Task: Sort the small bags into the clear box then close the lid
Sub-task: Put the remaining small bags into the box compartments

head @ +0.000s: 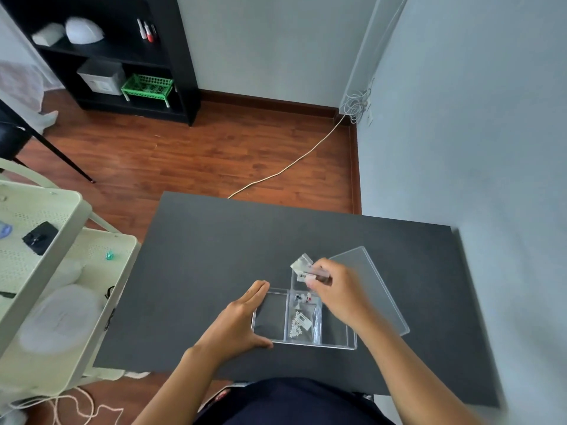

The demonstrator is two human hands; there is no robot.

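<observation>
- Pale grey-blue painted walls (276, 41) meet in a corner.
- A reddish-brown wooden plank floor (199, 154) carries a cream cable (288, 167).
- A black open shelving unit (171, 56) against the wall holds a green plastic basket (147, 85).
- A dark grey matte tabletop (214, 256) fills the foreground.
- A pale green perforated trolley (46, 228) stands beside it.

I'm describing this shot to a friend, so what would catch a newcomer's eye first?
First the two hands over the clear box on the dark table: the right hand pinches a small bag above it, while the left hand steadies its left side. The clear lid lies just right of the box.
</observation>
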